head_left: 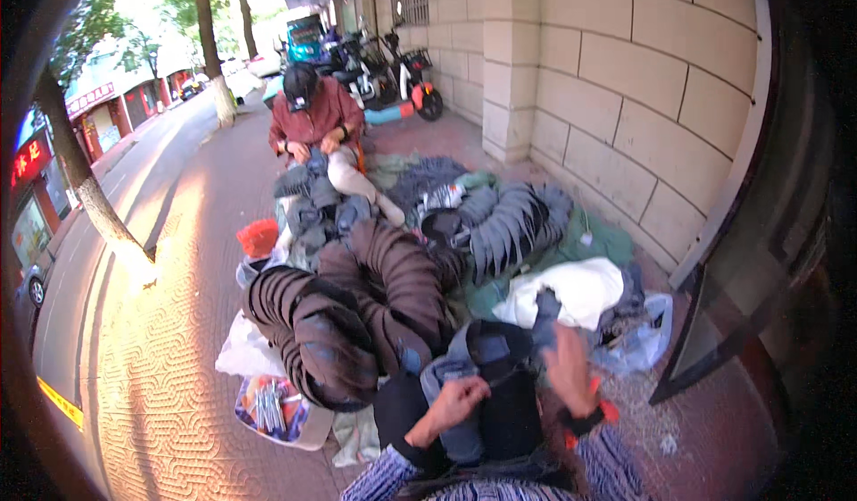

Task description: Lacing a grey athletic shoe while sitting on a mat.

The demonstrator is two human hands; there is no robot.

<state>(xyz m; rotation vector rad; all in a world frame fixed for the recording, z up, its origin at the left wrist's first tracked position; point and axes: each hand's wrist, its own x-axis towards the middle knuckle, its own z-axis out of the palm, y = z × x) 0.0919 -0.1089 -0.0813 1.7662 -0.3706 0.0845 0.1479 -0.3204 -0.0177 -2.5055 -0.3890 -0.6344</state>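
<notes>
Across my lap lies a grey-blue cap (460, 437), its dark inside (489, 347) turned up. My left hand (453, 404) rests on it with the fingertips pinched together at the cloth; any small thing between them is too small to make out. To the right of the cap, my right hand (571, 374) is raised with its fingers pointing away from me. Motion smears those fingers, so their grip is unclear. A dark band circles the right wrist, and something orange-red (607, 410) shows beside it.
Nested stacks of brown caps (393, 269) lie ahead, grey ones (504, 229) beyond. White cloth (571, 291) and a plastic bag (641, 336) lie right. A tub of metal tools (270, 407) stands left. Another person (317, 117) sits opposite, handling grey cloth. A wall (616, 72) borders the right.
</notes>
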